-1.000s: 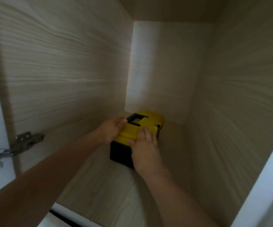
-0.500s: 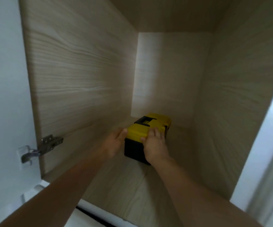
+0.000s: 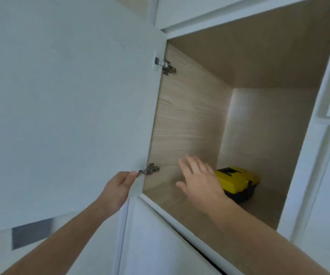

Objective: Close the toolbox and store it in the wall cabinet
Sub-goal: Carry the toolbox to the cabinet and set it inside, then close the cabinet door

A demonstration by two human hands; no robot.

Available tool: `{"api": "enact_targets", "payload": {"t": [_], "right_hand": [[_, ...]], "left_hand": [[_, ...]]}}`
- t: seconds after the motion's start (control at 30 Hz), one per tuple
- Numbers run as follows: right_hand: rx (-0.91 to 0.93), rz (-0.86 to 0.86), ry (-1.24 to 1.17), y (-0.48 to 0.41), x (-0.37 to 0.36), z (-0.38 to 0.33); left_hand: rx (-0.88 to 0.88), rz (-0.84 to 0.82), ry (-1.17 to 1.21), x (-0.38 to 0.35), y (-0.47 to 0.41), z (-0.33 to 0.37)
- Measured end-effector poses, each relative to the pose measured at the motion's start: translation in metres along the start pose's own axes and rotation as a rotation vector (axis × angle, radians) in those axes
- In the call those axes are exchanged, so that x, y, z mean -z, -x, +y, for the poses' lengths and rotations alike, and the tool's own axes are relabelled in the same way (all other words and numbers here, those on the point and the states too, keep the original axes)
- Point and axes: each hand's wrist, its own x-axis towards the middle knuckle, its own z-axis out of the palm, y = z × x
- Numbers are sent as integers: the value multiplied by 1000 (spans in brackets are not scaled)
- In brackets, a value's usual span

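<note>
The yellow toolbox [image 3: 239,180] with a black base and black handle stands closed on the floor of the wall cabinet [image 3: 190,126], deep at the back. My right hand [image 3: 199,179] hovers in front of it with fingers spread, holding nothing and partly hiding its left side. My left hand [image 3: 118,187] is outside the cabinet at the lower corner of the open white door [image 3: 65,108], its fingers curled by the lower hinge [image 3: 150,170]; whether it grips the door edge is unclear.
The cabinet interior is light wood, with a white frame [image 3: 306,155] on the right and a white front panel [image 3: 160,235] below. An upper hinge [image 3: 167,66] sits on the left wall. A grey patch [image 3: 31,233] shows at the lower left.
Both hands have let go of the toolbox and drawn back toward the opening. The left hand went out to the door's lower corner. The view has pulled back from the cabinet.
</note>
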Motion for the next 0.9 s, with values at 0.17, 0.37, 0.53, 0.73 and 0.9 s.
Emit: {"api": "enact_targets", "payload": {"t": [0.17, 0.37, 0.53, 0.73, 0.9], "right_hand": [[259, 101, -1, -3, 57, -61], [466, 220, -38, -35, 117, -152], [647, 309, -20, -89, 139, -244], [744, 399, 35, -144, 154, -332], [782, 439, 136, -154, 163, -344]], "left_hand": [[61, 378, -79, 102, 65, 9], [238, 701, -277, 217, 108, -11], [251, 707, -283, 254, 91, -40], [171, 718, -215, 248, 72, -63], [105, 684, -172, 253, 85, -61]]}}
